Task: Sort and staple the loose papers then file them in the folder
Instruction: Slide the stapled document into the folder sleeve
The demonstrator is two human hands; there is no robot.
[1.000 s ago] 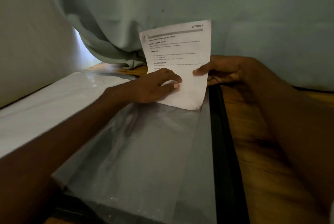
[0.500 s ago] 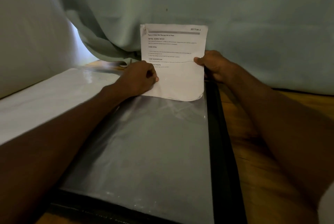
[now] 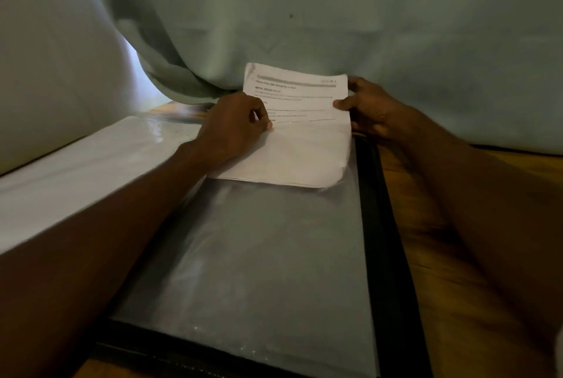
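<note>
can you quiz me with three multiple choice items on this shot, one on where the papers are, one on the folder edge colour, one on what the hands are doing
1. Where are the papers?
A. partly inside the clear sleeve
B. on the floor
C. under the curtain

2. What colour is the folder edge?
A. red
B. black
C. white

3. What are the left hand and right hand doing?
A. both resting flat
B. only one holding the papers
C. each gripping a side

Answers: 1 A, the lower half shows through plastic. 2 B, a dark strip borders the sleeve. 3 C, fingers curl on both sides.

Head view, close, facing forward-down over folder (image 3: 268, 255)
</note>
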